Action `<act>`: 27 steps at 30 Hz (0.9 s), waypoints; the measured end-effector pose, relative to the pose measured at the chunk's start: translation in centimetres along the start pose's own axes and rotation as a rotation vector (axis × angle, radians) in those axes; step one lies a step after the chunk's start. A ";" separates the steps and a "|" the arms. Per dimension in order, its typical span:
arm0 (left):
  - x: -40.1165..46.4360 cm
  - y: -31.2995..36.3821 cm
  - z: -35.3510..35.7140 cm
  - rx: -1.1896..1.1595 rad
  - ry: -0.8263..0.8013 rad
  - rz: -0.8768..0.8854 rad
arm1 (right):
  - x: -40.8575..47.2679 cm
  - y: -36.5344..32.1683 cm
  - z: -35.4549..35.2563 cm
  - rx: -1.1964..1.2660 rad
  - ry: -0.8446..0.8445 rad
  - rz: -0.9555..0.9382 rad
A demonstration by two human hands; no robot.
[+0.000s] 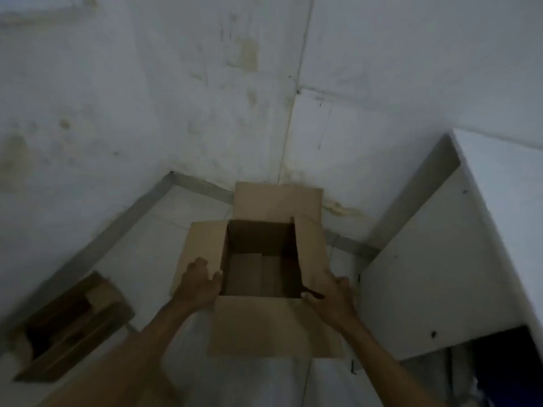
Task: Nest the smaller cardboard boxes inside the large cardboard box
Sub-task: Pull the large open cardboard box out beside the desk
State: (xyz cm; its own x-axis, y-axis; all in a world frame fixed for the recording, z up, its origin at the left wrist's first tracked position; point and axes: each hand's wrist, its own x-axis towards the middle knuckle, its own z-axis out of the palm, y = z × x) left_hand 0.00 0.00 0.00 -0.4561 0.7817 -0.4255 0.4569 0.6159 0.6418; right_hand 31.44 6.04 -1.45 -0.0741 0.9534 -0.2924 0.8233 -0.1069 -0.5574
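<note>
A large brown cardboard box [276,201] stands open on the tiled floor in a room corner, all its flaps spread outward. Its inside looks bare apart from the folded bottom flaps. My left hand [198,284] grips the box's left rim where the left flap bends, thumb over the edge. My right hand [330,295] holds the right flap near the front right corner. A smaller brown cardboard box [73,327] lies open on the floor at the lower left, blurred, apart from both hands.
White walls [176,98] meet in the corner just behind the large box. A white cabinet panel [440,274] stands close on the right, with a dark opening [505,365] below it. Grey skirting [117,227] lines the floor edge.
</note>
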 end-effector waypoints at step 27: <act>10.9 -12.9 14.6 -0.589 0.421 -0.024 | 9.5 12.9 14.0 -0.054 0.693 -0.092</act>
State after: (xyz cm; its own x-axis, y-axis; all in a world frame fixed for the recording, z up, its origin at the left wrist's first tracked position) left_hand 0.30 1.99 -22.30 -0.7701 0.5918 -0.2381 0.0097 0.3841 0.9232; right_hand 33.49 9.77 -22.27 0.2162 0.9198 0.3274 0.8591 -0.0199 -0.5114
